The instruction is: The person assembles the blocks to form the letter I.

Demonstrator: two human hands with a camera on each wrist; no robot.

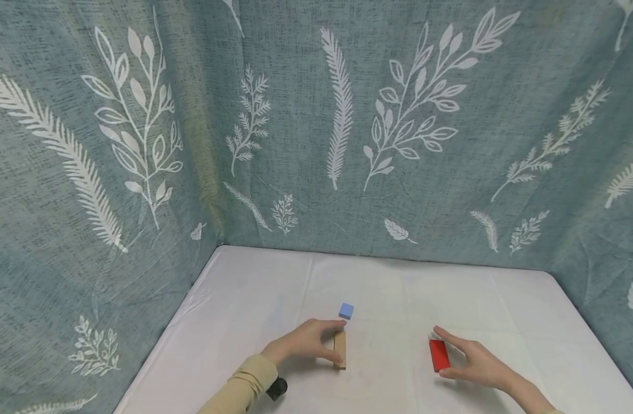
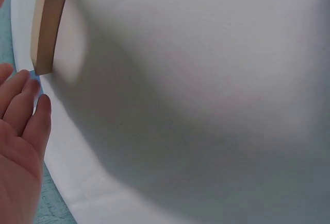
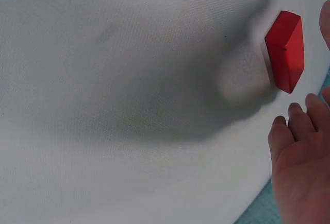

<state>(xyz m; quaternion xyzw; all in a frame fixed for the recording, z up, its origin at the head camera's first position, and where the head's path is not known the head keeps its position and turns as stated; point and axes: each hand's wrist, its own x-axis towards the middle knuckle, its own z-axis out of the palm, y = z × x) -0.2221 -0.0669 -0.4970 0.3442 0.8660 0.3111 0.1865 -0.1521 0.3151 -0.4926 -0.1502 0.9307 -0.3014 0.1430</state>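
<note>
A long, plain wooden block (image 1: pixel 340 349) lies on the white table. My left hand (image 1: pixel 308 340) reaches over it from the left, thumb by the near end and fingers by the far end; in the left wrist view a gap shows between the fingertips and the wooden block (image 2: pixel 49 33). Just beyond is a small blue block (image 1: pixel 346 311). To the right lies a red block (image 1: pixel 439 356), with my right hand (image 1: pixel 474 363) spread beside it, thumb near one end, fingers past the other. The right wrist view shows the fingertips apart from the red block (image 3: pixel 286 51).
White cloth covers the table (image 1: pixel 388 293). Teal curtains (image 1: pixel 306 144) with white leaf prints hang behind it and along both sides. A black object (image 1: pixel 277 388) shows beside the left sleeve (image 1: pixel 246 382).
</note>
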